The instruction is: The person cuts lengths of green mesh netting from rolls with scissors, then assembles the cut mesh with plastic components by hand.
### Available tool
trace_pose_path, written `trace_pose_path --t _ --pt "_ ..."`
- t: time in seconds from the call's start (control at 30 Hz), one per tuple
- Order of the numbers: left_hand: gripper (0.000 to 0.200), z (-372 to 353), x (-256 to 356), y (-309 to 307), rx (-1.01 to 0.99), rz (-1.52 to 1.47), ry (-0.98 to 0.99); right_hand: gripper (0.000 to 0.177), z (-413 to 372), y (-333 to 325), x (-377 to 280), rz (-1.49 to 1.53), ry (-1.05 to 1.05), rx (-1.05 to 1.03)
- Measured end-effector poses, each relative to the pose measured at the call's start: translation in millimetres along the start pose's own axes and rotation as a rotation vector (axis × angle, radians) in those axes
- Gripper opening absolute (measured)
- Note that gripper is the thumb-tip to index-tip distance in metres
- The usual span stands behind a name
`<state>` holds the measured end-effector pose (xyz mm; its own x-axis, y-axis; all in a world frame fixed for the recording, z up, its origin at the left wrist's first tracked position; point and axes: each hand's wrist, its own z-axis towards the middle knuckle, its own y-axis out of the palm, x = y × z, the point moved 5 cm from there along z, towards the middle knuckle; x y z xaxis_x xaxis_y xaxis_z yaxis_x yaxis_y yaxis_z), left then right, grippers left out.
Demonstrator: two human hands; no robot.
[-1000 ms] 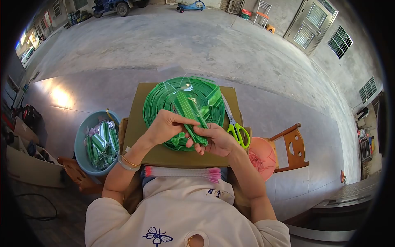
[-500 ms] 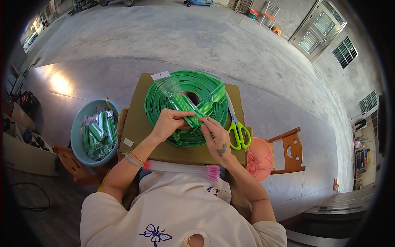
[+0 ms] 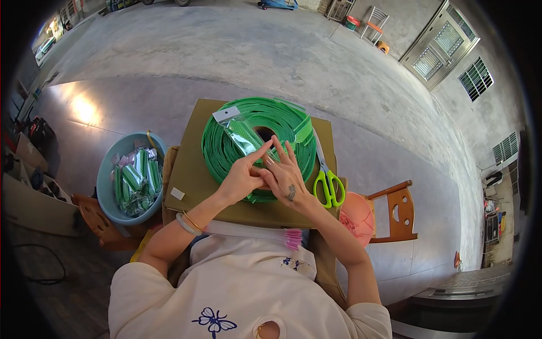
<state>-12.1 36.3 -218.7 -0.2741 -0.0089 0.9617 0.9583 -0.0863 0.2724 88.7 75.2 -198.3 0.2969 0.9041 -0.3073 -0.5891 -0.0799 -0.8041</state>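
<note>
A large coil of green strip (image 3: pixel 223 152) lies on a brown cardboard box (image 3: pixel 183 164). Over its left part is a clear plastic bag (image 3: pixel 237 129) with a white header and green patterned material inside. My left hand (image 3: pixel 243 178) grips the bag's lower end, its fingers closed. My right hand (image 3: pixel 287 175) is against the left one at that same end, its fingertips pressing on the bag while some fingers stretch upward. Green-handled scissors (image 3: pixel 328 189) rest right of the coil. A bundle of clear bags with pink ends (image 3: pixel 254 230) lies across my lap.
A blue basin (image 3: pixel 104 195) of filled bags stands at left, beside a wooden chair (image 3: pixel 101 223). On the right are a pink basin (image 3: pixel 355 212) and another wooden chair (image 3: pixel 400 214). A folding chair (image 3: pixel 374 25) stands by the far wall.
The bag has been drawn down and slid further around its green contents. My right hand has moved in against my left, and its fingers now point up.
</note>
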Motion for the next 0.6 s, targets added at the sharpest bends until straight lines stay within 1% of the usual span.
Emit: trace_pose_path --t 0.07,0.1,0.17,0.3,0.37,0.47,0.5,0.57,0.6 --pt "0.078 0 1 -3 -0.005 0.075 0.023 0.036 5 5 -1 -0.037 -0.015 -0.074" --pt "0.079 -1 1 -5 -0.009 0.113 0.034 0.036 7 6 -1 -0.028 -0.015 -0.063" --pt "0.079 -4 2 -7 0.004 0.079 0.02 0.035 10 6 -3 -0.014 -0.016 -0.039" --pt "0.075 -6 6 -11 0.076 0.021 0.054 0.025 2 -6 -14 0.046 -0.042 0.083" --pt "0.075 -11 15 -10 0.118 -0.061 -0.039 0.019 -11 -18 -8 0.073 -0.018 0.176" --pt "0.074 -14 11 -9 0.141 -0.107 -0.146 0.02 -11 -30 -3 0.139 0.169 0.092" --pt "0.074 -15 9 -8 0.143 -0.105 -0.175 0.019 -8 -29 -5 0.129 0.122 0.064" --pt "0.07 -15 10 -7 0.172 -0.067 -0.163 0.017 -3 -27 -9 0.107 0.028 0.008" --pt "0.068 -16 9 -7 0.188 -0.05 -0.158 0.017 -1 -26 -10 0.088 0.022 -0.016"
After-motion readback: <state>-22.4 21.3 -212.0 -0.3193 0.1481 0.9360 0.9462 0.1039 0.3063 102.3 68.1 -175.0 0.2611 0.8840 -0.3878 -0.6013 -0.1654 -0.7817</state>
